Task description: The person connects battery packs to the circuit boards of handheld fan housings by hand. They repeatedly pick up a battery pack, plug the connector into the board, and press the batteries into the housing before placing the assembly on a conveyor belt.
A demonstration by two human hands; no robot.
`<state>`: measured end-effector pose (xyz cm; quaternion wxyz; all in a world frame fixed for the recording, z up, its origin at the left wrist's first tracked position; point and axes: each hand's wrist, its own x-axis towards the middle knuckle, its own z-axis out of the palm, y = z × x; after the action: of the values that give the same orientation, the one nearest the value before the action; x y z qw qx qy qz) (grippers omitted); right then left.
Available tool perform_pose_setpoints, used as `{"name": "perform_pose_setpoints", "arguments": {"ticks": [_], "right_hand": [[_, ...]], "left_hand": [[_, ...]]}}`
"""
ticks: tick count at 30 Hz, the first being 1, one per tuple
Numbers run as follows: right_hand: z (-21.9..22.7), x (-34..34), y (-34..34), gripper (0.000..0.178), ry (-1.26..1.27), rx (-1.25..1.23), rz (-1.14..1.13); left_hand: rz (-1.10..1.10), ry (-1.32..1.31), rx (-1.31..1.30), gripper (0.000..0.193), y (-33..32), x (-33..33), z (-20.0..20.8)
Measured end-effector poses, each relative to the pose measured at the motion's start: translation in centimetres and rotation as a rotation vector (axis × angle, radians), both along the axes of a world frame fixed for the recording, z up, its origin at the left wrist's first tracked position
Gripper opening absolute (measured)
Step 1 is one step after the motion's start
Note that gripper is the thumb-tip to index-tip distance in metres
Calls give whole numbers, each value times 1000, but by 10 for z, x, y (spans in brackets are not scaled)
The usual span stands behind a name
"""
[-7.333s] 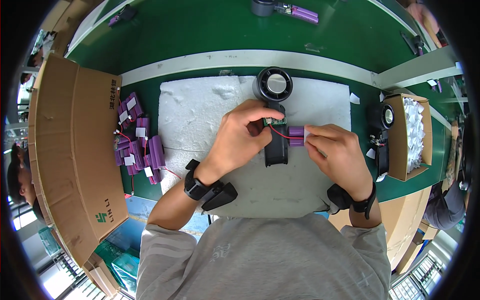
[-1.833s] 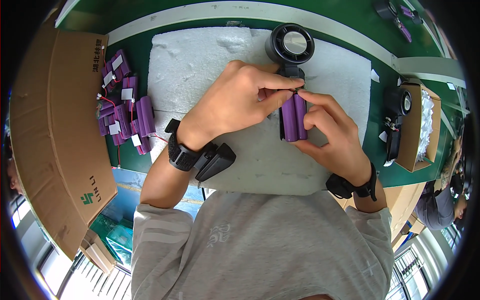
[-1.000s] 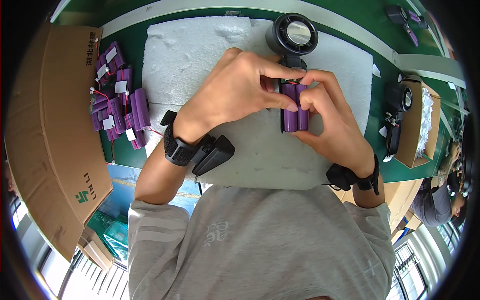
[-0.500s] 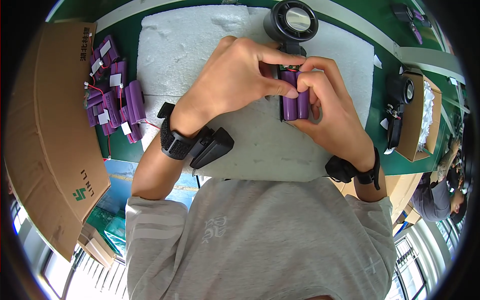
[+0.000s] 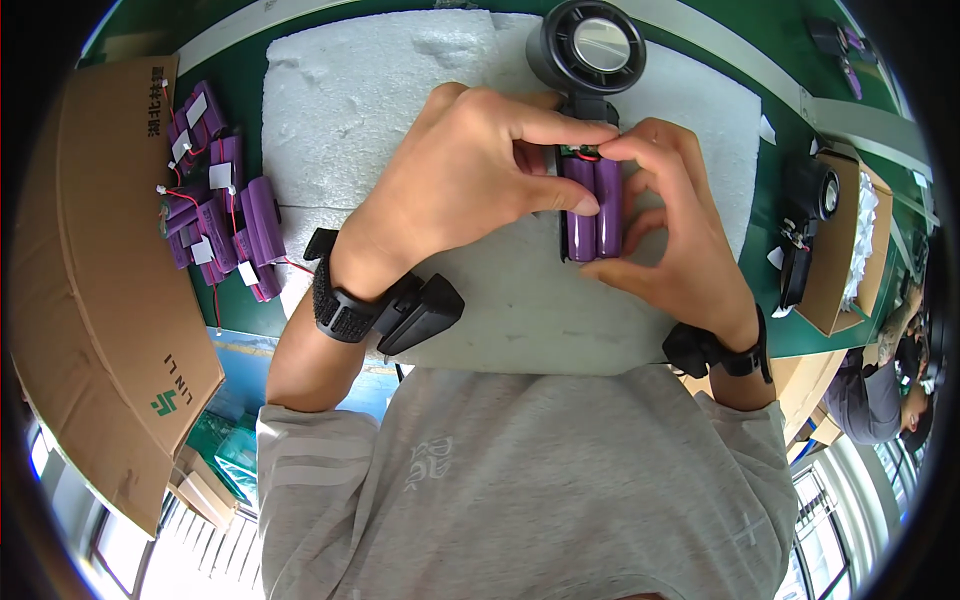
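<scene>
I wear this camera on my head, the left of a side-by-side pair. It faces down over my shirt (image 5: 520, 470) at the table (image 5: 248, 317), near enough that my left hand (image 5: 450, 185) and right hand (image 5: 680, 205) sit mid-view. Its wide fisheye lens takes in cardboard boxes (image 5: 120, 300) on both sides and bends the white rail (image 5: 240, 28) beyond.

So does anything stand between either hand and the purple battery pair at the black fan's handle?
Nothing visible does: the left hand has its thumb on the purple battery pair, and the right hand curves beside it.
</scene>
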<state>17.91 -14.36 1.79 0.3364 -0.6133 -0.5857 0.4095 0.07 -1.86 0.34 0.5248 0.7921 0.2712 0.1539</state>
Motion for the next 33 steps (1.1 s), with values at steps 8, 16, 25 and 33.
{"name": "perform_pose_setpoints", "arguments": {"ticks": [8,16,25,33], "right_hand": [[-9,5,-3,85,-27,35,72],[-10,1,-5,83,-47,64,50],[-3,-1,4,66,-30,-61,-24],[0,0,0,69,-94,13,29]], "left_hand": [[-22,-27,95,53,3,1,2],[8,-96,109,52,0,2,-2],[16,-95,60,49,-1,4,-5],[126,-119,-59,42,-8,5,2]]}}
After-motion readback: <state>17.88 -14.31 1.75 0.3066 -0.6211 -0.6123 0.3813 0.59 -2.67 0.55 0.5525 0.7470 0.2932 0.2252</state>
